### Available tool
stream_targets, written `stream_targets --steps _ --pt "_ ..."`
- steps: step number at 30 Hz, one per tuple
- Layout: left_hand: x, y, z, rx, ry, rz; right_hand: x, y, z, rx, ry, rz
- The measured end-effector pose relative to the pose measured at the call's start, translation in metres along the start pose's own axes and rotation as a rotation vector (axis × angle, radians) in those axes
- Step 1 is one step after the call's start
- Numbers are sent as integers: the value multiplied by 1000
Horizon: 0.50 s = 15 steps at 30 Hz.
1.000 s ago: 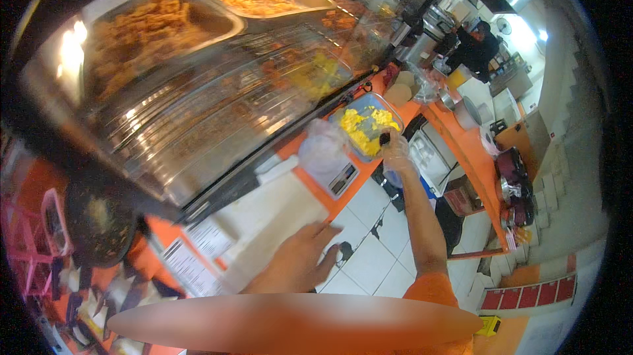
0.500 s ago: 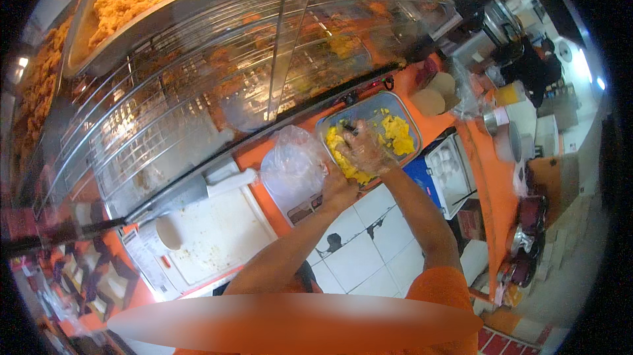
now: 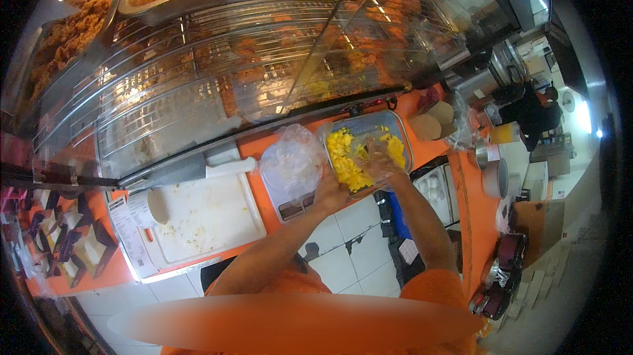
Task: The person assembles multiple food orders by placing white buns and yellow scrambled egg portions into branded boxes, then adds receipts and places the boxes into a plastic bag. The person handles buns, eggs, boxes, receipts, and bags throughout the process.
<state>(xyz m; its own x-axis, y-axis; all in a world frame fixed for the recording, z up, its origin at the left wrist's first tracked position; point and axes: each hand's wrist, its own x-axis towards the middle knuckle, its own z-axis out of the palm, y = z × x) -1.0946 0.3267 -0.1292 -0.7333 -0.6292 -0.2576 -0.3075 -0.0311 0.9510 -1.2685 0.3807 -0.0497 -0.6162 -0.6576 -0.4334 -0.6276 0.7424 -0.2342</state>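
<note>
A rectangular tray holds heaps of yellow food pieces, cut or crumbled. My right hand reaches into the tray, fingers down among the pieces. Blur hides what its fingertips hold, if anything. At the tray's near left corner is my left hand, its fingers closed at the right edge of a clear plastic bag. That bag rests crumpled on a white scale with a dark display, just left of the tray.
A white cutting board with crumbs lies left, a white-handled knife beyond it. Glass-fronted wire racks bearing browned food rise at the far side. Metal pots stand right. Another person is farther off.
The whole view has shifted and turned. Within the tray, my right hand has moved right and nearer, away from the left heap. My left hand stays by the bag and tray corner.
</note>
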Motion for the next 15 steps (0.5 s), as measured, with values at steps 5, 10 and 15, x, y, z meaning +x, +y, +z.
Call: stream_targets --steps 5,10,15 --pt "1 10 -9 -78 -109 -87 5 -4 29 -233 -185 -149" --pt "-6 32 -28 -140 -186 -227 19 16 34 322 -140 -192" --pt "-3 14 -18 -107 -68 -25 15 30 35 790 -184 142"
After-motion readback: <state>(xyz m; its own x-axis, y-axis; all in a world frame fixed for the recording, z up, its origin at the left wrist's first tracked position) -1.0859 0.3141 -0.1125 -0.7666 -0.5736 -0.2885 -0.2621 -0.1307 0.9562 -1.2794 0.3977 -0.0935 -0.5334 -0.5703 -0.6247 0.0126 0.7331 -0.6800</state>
